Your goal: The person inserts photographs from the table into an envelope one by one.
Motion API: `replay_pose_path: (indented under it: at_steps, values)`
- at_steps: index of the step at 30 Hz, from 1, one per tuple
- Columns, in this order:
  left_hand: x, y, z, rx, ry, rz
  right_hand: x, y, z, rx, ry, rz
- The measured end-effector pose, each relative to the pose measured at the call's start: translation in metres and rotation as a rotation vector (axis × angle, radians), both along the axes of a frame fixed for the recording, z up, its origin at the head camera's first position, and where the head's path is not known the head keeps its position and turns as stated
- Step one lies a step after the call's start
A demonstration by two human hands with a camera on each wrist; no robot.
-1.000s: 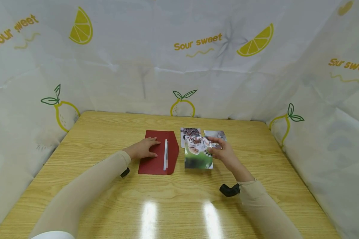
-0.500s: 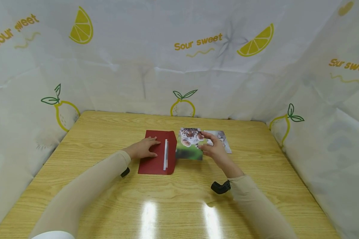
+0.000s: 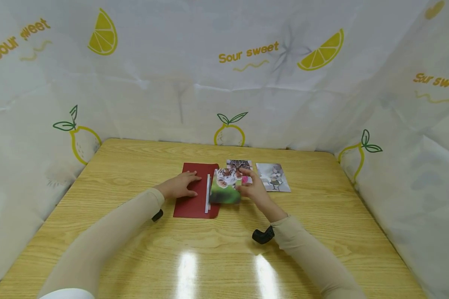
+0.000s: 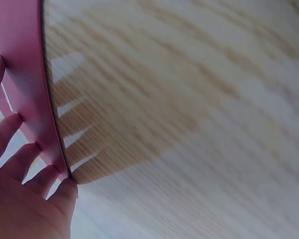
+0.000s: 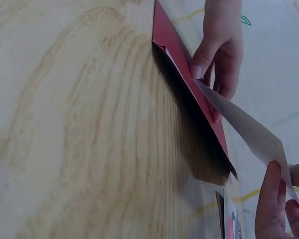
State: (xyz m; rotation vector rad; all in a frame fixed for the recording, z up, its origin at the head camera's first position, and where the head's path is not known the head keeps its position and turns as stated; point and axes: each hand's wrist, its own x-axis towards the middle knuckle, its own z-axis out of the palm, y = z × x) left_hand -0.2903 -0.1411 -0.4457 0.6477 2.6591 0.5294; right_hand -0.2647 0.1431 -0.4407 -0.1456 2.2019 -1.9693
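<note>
A square glossy photo card with a tiger cub above a green ground is held by its right edge in the person's right hand, the thumb and fingers pinching it with only the card's thickness between them. In the head view the card overlaps the flap side of a flat dark red paper envelope; the right wrist view adds that it is raised and tilted above the table, and shows its pale back. There, its far corner appears beside the left hand's thumb; whether they touch, I cannot tell.

The left hand rests on the envelope, fingers extended and spread, gripping nothing. The left wrist view shows the gaps between those fingers and the envelope's long edge more closely. A narrow whitish strip runs along the envelope near its flap, clearest from the head.

Behind the tiger card lies a photo card with a striped cat's face, partly covered by card and hand. Just right of it is a pale grey photo card with a small furry animal, plain to see only from the head. All lie on a yellowish wood-grain table, before a white curtain printed with yellow lemons.
</note>
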Motion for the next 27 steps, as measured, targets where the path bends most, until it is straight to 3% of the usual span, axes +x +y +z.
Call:
replay_pose_path:
  at_steps: [16, 27]
  values:
    - [-0.007, -0.001, -0.005, 0.000, 0.010, -0.013, 0.008, -0.010, -0.002, 0.116, 0.057, -0.036]
    - [-0.005, -0.001, -0.004, -0.003, 0.006, -0.012, 0.011, -0.011, -0.003, 0.121, 0.090, -0.020]
